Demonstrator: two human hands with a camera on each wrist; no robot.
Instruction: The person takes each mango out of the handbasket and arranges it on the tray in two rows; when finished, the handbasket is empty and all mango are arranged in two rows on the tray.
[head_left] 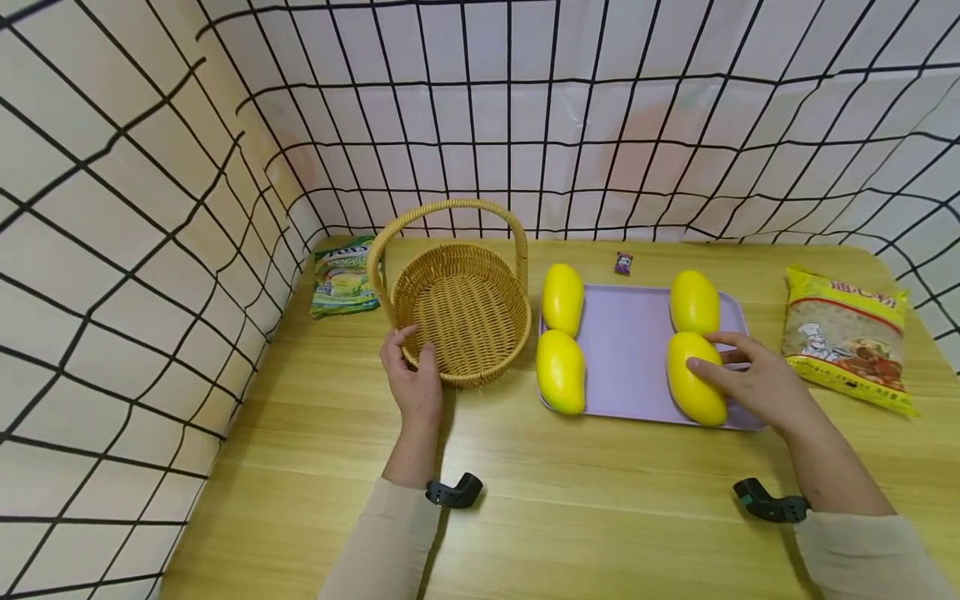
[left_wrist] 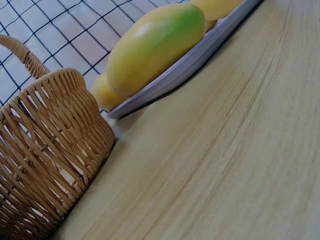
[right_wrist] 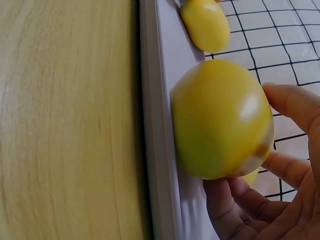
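A round wicker basket (head_left: pixel 468 379) with an arched handle stands left of centre. My left hand (head_left: pixel 412 383) holds its near left rim, with fingers and thumb overlapping the edge; the left wrist view shows the woven wall (left_wrist: pixel 55 145) but not the hand. To the right, a pale purple tray (head_left: pixel 626 350) bears several yellow mangoes, two along each short side. My right hand (head_left: pixel 757 383) grips the near right mango (head_left: pixel 693 379), thumb on one side and fingers on the other. In the right wrist view that mango (right_wrist: pixel 220 120) shows a greenish end.
A green snack bag (head_left: pixel 345 279) lies behind the basket's left side. Beyond the tray sits a small purple packet (head_left: pixel 623 263). A yellow bag (head_left: pixel 847 337) of pale crumbs lies right of the tray. Black grid netting (head_left: pixel 510 142) borders the wooden table at the back and sides.
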